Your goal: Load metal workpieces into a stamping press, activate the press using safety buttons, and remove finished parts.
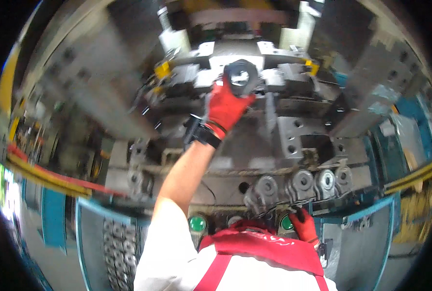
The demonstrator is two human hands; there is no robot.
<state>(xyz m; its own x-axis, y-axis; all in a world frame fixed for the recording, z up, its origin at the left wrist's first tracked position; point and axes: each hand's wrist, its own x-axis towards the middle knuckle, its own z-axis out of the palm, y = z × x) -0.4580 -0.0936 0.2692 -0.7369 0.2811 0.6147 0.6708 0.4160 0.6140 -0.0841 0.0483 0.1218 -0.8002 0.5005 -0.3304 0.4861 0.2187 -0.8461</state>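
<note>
My left hand (228, 105), in a red glove, reaches forward into the machine. It is closed on a dark metal forging with a round hole (241, 77), held over the bright die blocks (216, 62). A black band circles that wrist. My right hand (304, 226), also red-gloved, is low by the front edge, next to a green push button (287, 222). Its fingers look apart with nothing seen in them; whether they touch the button I cannot tell. Several similar forgings (303, 180) stand on the ledge ahead of it.
Another green button (197, 223) sits left of my body. More forgings (137, 181) stand at the ledge's left. A blue-edged bin (119, 247) at lower left holds rows of parts; another bin (359, 242) is at lower right. Large metal columns (97, 87) flank the die.
</note>
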